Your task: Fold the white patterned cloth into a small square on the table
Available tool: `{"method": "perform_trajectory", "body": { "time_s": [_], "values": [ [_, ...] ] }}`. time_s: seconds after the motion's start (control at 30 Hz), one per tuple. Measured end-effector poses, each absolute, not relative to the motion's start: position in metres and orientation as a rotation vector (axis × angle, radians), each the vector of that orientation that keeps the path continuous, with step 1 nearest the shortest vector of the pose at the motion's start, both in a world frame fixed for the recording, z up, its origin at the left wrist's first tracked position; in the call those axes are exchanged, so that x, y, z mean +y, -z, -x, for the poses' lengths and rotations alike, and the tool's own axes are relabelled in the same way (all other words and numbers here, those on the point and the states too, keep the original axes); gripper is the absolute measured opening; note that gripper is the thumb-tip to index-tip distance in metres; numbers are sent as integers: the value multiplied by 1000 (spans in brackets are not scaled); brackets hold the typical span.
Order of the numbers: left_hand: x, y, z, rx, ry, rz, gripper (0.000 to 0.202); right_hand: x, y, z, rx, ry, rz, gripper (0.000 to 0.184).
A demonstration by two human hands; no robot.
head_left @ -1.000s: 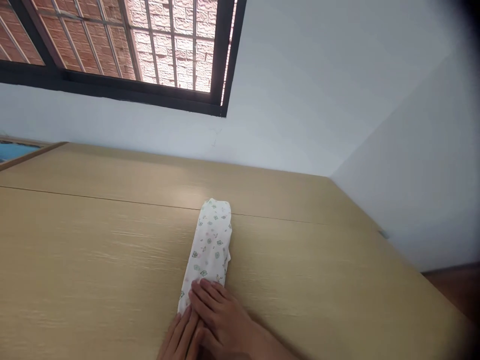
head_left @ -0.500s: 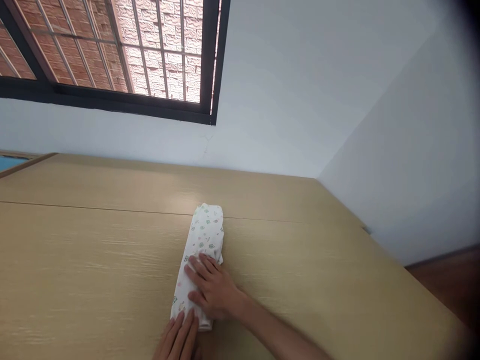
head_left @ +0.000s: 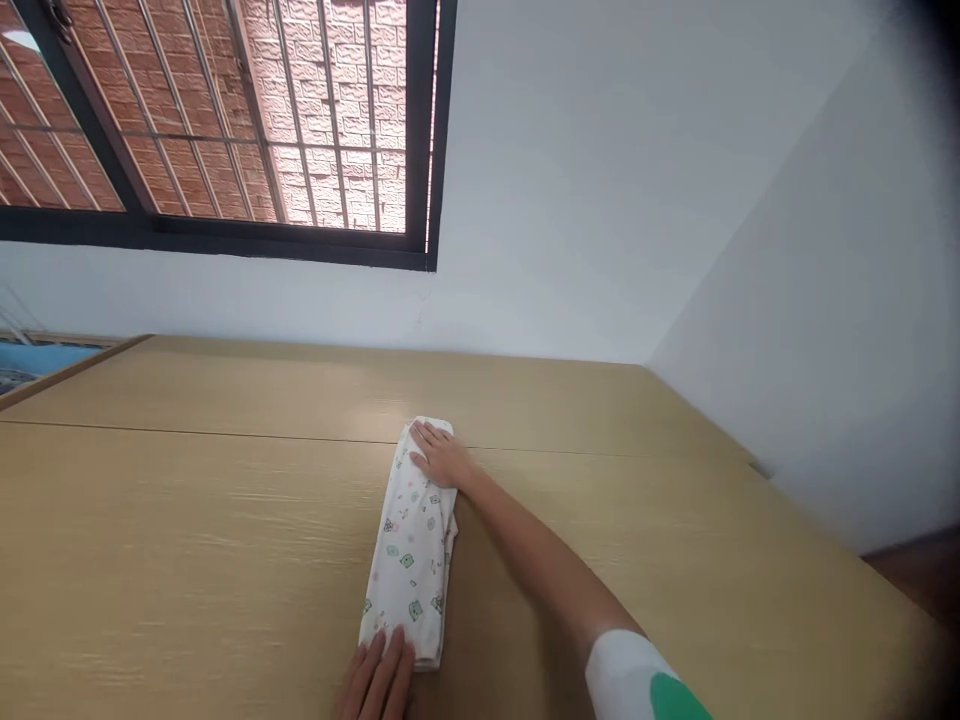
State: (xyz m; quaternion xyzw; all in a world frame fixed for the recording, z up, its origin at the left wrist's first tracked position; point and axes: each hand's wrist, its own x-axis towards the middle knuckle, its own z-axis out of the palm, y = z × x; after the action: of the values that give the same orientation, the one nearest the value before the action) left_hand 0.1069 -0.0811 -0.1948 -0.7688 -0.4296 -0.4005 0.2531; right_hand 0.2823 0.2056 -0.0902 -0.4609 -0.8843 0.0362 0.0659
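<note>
A white cloth with small green and pink prints [head_left: 411, 560] lies folded into a long narrow strip on the wooden surface [head_left: 225, 560]. It looks like a folded garment, though its exact kind cannot be made out. My right hand [head_left: 441, 458] rests flat on the far end of the cloth, fingers stretched out. At the near end, my left hand [head_left: 380, 680] touches the cloth's edge with its fingertips, fingers extended; its lower part is cut off by the frame.
A dark-framed window [head_left: 300, 240] with metal bars is set in the white wall [head_left: 585, 200] behind the surface. At the far left, light blue material [head_left: 45, 357] shows beyond a wooden edge. A thin seam crosses the surface.
My right hand has slid from the middle of the cloth to its far end. My left hand stays at the near end. The view has shifted slightly.
</note>
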Motion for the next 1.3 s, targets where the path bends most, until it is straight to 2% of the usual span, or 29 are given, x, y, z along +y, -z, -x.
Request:
{"method": "perform_trajectory", "body": {
  "time_s": [0.2,0.33,0.47,0.53,0.67,0.73,0.77,0.87,0.97,1.1,1.2,1.3],
  "values": [
    [-75,154,-81,-992,961,2301,34,204,61,-278,-2556,1,1436,59],
    [-73,128,-49,-1131,933,2607,32,120,53,-275,-2504,-17,1284,48],
    [-65,114,-34,-1244,884,2816,27,3,60,-280,-2572,-343,1074,28],
    [-62,112,-34,-1290,842,2887,24,-45,65,-285,-2591,-427,1057,31],
    [-75,112,-41,-1331,829,2909,23,-109,77,-294,-2533,-448,1133,63],
    [-94,112,-47,-1331,822,2923,21,-131,85,-298,-2501,-420,1137,72],
    [-104,112,-49,-1328,821,2930,20,-140,89,-299,-2482,-386,1122,70],
    [-135,111,-58,-1324,833,2933,20,-165,100,-301,-2399,-257,1048,49],
    [-158,105,-67,-1351,922,2937,20,-186,104,-302,-2258,-201,984,43],
    [-183,90,-75,-1339,1177,2910,13,-205,91,-304,-2088,-284,968,35],
    [-196,80,-73,-1238,1338,2878,32,-212,75,-304,-2009,-340,926,34],
    [-199,69,-67,-1136,1486,2930,25,-211,56,-304,-1939,-390,901,35]
  ]
}}
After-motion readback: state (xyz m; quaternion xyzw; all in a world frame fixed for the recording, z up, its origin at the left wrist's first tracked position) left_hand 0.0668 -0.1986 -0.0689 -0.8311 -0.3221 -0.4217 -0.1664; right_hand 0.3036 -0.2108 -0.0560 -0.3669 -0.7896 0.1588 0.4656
